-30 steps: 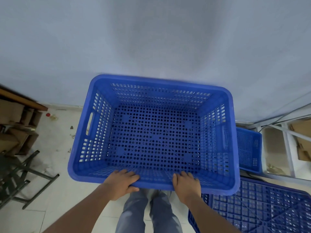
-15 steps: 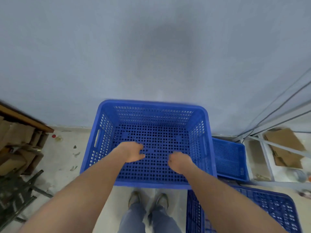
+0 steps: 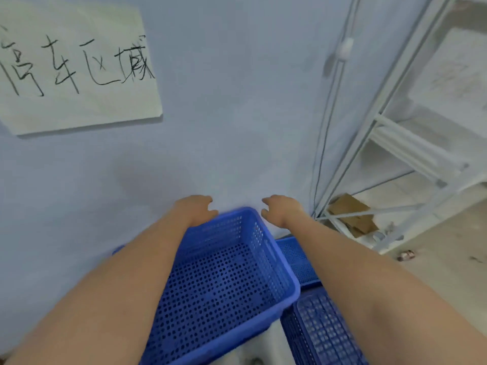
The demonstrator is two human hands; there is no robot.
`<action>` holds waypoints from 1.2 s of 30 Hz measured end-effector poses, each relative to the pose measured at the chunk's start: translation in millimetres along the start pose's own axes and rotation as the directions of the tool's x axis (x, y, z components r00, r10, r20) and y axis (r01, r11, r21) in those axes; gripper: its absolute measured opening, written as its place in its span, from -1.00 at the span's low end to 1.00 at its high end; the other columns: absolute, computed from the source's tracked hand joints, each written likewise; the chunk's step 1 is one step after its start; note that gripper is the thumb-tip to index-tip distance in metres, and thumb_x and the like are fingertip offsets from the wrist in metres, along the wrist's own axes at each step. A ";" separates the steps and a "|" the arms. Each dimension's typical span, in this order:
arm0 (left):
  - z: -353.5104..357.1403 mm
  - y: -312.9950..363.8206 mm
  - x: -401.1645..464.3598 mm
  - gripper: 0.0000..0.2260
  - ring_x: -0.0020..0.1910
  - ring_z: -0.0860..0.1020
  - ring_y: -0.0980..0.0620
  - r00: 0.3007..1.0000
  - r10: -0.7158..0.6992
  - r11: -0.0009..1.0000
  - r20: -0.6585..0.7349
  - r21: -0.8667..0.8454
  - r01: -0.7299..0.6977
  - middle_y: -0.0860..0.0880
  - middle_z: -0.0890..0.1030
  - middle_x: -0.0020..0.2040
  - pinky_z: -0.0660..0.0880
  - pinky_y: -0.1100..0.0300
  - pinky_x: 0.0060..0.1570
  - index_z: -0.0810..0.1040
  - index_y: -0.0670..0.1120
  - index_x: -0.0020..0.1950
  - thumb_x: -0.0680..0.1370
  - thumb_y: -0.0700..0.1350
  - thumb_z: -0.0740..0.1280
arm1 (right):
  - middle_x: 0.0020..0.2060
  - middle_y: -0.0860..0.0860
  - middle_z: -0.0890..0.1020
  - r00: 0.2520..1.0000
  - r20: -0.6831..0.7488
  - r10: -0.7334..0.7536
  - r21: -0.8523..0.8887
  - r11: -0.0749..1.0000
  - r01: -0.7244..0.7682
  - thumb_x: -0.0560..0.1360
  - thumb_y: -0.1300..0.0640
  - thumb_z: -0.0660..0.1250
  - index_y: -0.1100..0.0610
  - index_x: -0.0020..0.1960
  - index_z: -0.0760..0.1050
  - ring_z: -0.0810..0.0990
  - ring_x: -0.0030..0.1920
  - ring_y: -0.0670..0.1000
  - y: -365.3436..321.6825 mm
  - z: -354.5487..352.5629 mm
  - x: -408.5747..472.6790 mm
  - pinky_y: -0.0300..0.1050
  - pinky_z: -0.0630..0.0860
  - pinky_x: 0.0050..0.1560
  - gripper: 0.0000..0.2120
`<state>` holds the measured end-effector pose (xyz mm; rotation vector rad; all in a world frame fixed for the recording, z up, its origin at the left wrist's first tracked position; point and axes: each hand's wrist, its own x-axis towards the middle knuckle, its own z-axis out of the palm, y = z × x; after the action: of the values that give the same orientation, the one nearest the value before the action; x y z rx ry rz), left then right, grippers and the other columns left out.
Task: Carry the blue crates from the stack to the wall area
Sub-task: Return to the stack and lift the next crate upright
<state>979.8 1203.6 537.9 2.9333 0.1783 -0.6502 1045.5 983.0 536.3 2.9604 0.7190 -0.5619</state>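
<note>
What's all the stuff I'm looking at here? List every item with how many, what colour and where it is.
large crate: one, blue, on the floor against the wall, centre
other crates: at least two, blue, right of the large crate, partly hidden
paper sign: one, white with black handwriting, on the wall, upper left
wall: one, pale blue, straight ahead
shelving frame: one, white metal, right side
cardboard pieces: a few, brown, at the bottom of the frame
left hand: one, empty, fingers loosely curled, above the large crate's far rim
right hand: one, empty, loosely curled, above the far right corner
</note>
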 end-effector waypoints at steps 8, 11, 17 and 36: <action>-54.4 114.6 -1.9 -0.37 0.53 0.17 -0.04 0.941 0.335 0.940 -0.041 0.082 -0.331 -0.04 0.15 0.57 0.15 0.05 0.47 0.07 -0.06 0.57 0.59 0.19 0.13 | 0.41 0.12 0.42 0.902 -0.087 0.422 0.191 0.896 -0.401 0.54 -0.12 0.09 0.09 0.46 0.30 0.42 0.36 0.18 84.1 -14.7 -125.5 0.09 0.40 0.33 -0.46; -56.4 169.9 -15.8 -0.37 0.53 0.18 -0.05 0.874 0.484 0.868 -0.036 0.145 -0.474 -0.06 0.16 0.57 0.16 0.04 0.47 0.09 -0.07 0.57 0.58 0.17 0.14 | 0.47 0.08 0.34 0.845 -0.064 0.532 0.244 0.829 -0.503 0.52 -0.22 0.07 0.04 0.48 0.28 0.35 0.42 0.16 109.3 -9.9 -173.8 0.12 0.34 0.38 -0.39; -46.8 269.4 -57.5 -0.44 0.43 0.33 -0.11 0.760 0.650 0.734 0.026 0.237 -0.636 -0.13 0.33 0.49 0.32 0.04 0.34 0.23 -0.11 0.51 0.58 0.13 0.18 | 0.50 0.10 0.27 0.725 -0.018 0.688 0.295 0.697 -0.654 0.57 -0.20 0.01 0.11 0.52 0.17 0.24 0.49 0.13 154.8 0.2 -265.2 0.14 0.26 0.43 -0.38; 101.1 518.7 -85.3 -0.41 0.44 0.29 -0.12 0.597 0.750 0.522 0.286 0.299 -0.799 -0.15 0.31 0.48 0.31 -0.03 0.37 0.23 -0.12 0.49 0.56 0.18 0.15 | 0.50 0.10 0.29 0.515 0.278 0.811 0.492 0.340 -0.802 0.56 -0.19 0.06 0.14 0.53 0.13 0.30 0.46 0.15 315.9 145.8 -411.4 0.06 0.29 0.42 -0.35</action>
<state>935.8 670.1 536.7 2.8148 -1.3837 -0.7391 799.0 503.9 533.6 3.2133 -1.1869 -0.7059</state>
